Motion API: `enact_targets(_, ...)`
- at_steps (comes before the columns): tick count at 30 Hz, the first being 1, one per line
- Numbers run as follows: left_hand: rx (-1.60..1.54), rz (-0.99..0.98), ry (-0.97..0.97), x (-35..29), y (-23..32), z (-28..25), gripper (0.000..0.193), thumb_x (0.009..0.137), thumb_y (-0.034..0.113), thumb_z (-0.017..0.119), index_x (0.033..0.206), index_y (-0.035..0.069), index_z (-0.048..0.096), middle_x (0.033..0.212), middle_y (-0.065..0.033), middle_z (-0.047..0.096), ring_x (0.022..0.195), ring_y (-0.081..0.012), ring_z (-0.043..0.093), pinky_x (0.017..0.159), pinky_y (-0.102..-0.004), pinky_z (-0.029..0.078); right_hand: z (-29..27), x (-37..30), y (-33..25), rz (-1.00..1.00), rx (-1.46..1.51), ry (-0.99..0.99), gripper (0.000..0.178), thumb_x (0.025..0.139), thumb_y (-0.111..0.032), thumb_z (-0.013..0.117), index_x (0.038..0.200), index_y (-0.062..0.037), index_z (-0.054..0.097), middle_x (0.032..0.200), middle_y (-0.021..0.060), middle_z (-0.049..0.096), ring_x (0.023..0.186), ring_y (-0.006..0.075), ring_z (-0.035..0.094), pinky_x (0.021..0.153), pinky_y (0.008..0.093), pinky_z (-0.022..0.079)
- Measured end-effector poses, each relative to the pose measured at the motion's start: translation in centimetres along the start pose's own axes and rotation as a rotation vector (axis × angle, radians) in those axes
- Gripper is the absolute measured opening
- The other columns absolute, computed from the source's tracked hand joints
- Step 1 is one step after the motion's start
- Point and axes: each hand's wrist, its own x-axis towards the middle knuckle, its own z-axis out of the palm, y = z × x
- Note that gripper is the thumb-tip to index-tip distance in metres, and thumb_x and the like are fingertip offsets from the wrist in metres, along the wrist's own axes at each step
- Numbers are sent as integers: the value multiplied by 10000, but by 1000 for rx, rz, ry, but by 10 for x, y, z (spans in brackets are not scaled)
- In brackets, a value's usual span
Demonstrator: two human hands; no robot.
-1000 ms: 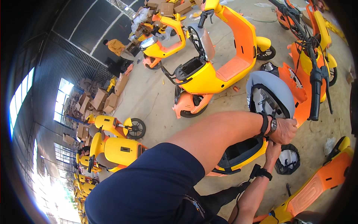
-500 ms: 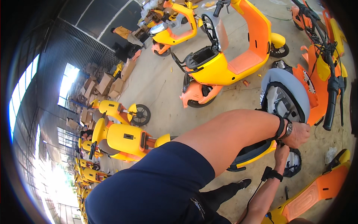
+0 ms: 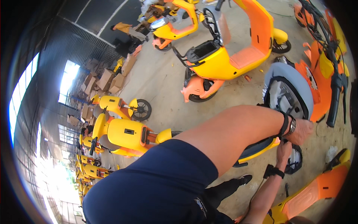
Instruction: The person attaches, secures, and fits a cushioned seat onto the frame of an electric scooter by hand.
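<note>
Both hands are right in close now, at the lower edge of the raised grey seat point(image 3: 294, 76) of an orange-and-yellow scooter point(image 3: 325, 87)! The seat stands tipped up, its underside facing us. Here's the left hand point(image 3: 302, 132), reaching across with its back to us, fingers bent, a metal watch point(image 3: 292, 126) on the wrist. Tucked just below it, the right hand point(image 3: 284, 152) points upward, a black strap point(image 3: 276, 171) around that wrist. The two meet or nearly meet, but the fingertips are hidden; what they pinch, if anything, I cannot tell. Just beside them on the floor sits a black-edged bundle point(image 3: 296, 159). Above, another yellow scooter point(image 3: 212, 61) shows its open seat, and at far left, over by the cardboard boxes point(image 3: 106, 79), stands a person in a mustard top point(image 3: 123, 27)!
</note>
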Motion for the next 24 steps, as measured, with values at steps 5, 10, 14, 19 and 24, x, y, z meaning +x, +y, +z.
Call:
enact_targets(5, -236, -91, 169, 12, -22, -2, 124, 555, 257, 647, 592, 147, 690, 673, -29, 658, 756, -233, 593, 669, -380, 464, -5, 10, -14, 173, -144, -32, 269, 893, -193, 493, 924, -9, 686, 870, 252, 666, 851, 428, 640, 711, 501, 493)
enact_targets(10, -207, -84, 166, -13, -13, 18, 125, 596, 206, 611, 653, 96, 628, 760, -28, 578, 826, -213, 541, 751, -344, 427, 11, -2, -29, 240, 107, 76, 266, 806, -269, 629, 935, -46, 694, 888, 251, 664, 857, 438, 639, 766, 491, 506)
enact_targets(14, -242, 6, 122, 9, -18, 16, 108, 607, 191, 601, 665, 99, 597, 787, -18, 557, 827, -204, 541, 756, -328, 415, 13, -9, -21, 308, 232, 107, 290, 784, -263, 609, 892, -8, 693, 853, 279, 653, 847, 449, 637, 773, 491, 508)
enact_targets(19, -217, 122, 139, -1, -21, 16, 76, 635, 192, 607, 656, 119, 606, 740, -9, 527, 827, -200, 538, 722, -318, 405, 7, -22, -52, 372, 311, 101, 283, 786, -250, 593, 865, 3, 692, 844, 287, 647, 818, 441, 642, 744, 497, 512)
enact_targets(24, -222, 189, 191, -4, -18, 14, 75, 620, 191, 594, 638, 132, 551, 720, 5, 499, 767, -186, 533, 680, -319, 403, 25, -26, -59, 417, 307, 198, 239, 782, -226, 615, 816, 1, 681, 791, 287, 644, 774, 447, 645, 720, 519, 520)
